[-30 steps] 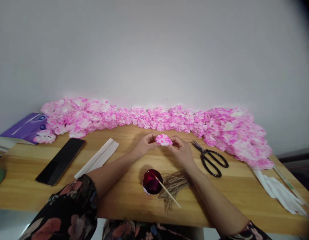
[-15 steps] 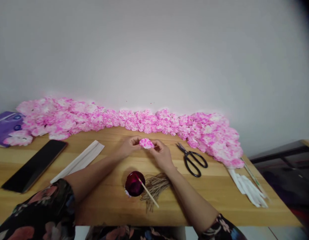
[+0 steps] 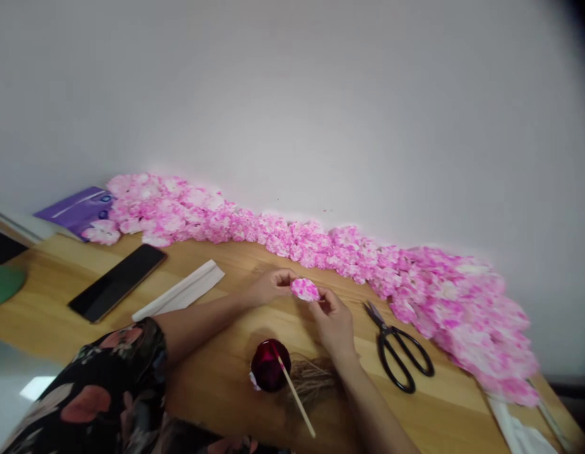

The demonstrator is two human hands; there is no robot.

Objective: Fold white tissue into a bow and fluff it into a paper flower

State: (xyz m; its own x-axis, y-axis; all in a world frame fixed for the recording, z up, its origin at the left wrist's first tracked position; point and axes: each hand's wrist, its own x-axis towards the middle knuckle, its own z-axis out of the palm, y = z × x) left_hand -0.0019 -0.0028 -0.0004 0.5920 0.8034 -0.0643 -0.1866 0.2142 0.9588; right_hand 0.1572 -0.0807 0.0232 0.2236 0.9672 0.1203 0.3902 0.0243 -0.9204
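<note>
In the head view, we see one small pink-and-white flower [image 3: 304,289] held over the middle of the wooden table [image 3: 212,378], on the near side of the long row of flowers [image 3: 292,241]. The left hand [image 3: 272,287] pinches its left edge with the fingertips, and the right hand [image 3: 335,321] pinches its right edge in the same way. We judge it to be very light, soft and easy to crush, so it is better to take it gently by the edges. At far left, the purple packet [image 3: 77,211] carries round blue marks, but we can read no writing there.
</note>
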